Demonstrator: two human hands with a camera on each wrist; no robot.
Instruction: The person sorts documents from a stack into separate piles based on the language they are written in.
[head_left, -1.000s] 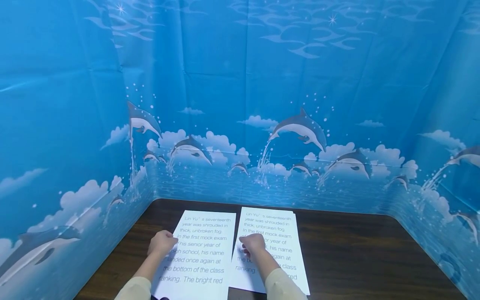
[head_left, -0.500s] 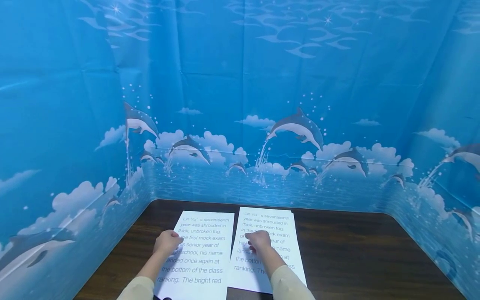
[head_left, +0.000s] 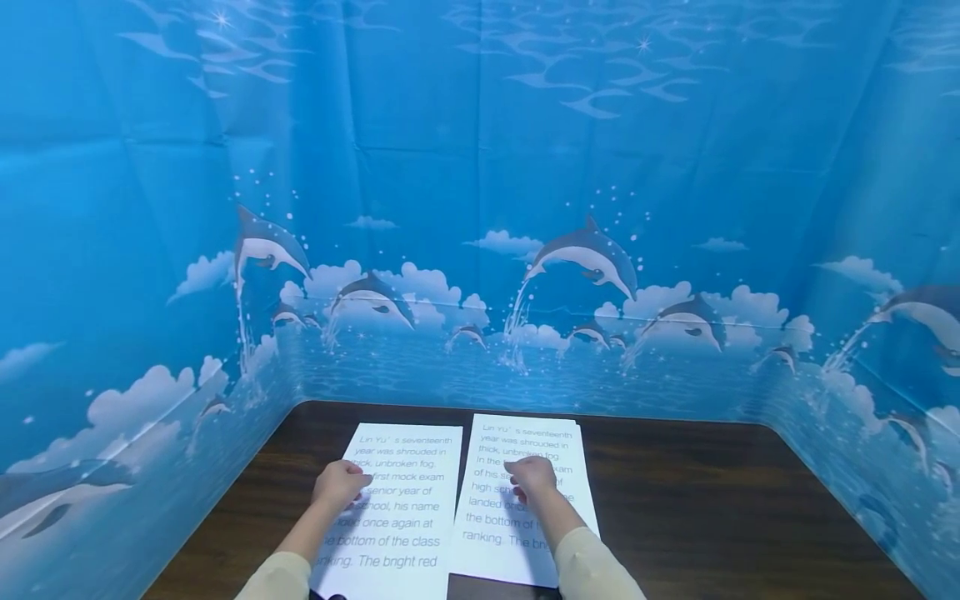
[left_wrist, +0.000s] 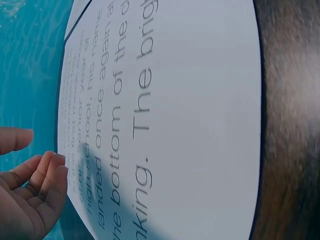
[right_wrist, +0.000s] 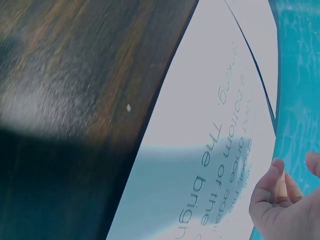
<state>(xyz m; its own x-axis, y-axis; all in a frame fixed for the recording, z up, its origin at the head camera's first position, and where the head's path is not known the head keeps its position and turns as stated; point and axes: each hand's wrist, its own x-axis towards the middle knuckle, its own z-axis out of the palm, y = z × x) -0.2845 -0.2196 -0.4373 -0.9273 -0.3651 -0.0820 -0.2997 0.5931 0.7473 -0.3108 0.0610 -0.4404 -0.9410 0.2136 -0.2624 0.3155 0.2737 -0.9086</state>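
Two stacks of white printed paper lie side by side in the head view. Over the left edge of the left paper [head_left: 397,533] is my left hand [head_left: 339,486]; in the left wrist view this hand [left_wrist: 32,195] has loosely curled fingers, the thumb apart from them and nothing between. My right hand [head_left: 534,479] is above the right paper [head_left: 495,562], covering some of its words. The right wrist view shows the right hand [right_wrist: 287,205] with bent fingers and a separate thumb, also holding nothing. Both hands cast shadows on the paper.
The papers lie on a dark brown wooden table [head_left: 712,517]. A blue curtain [head_left: 420,167] printed with dolphins and clouds stands around its back and sides. A small dark object [head_left: 336,597] shows at the bottom edge, by the left sleeve.
Both hands have moved to the right over their papers, the right hand farther. The whole head view has shifted slightly. The papers stay as they were on the table.
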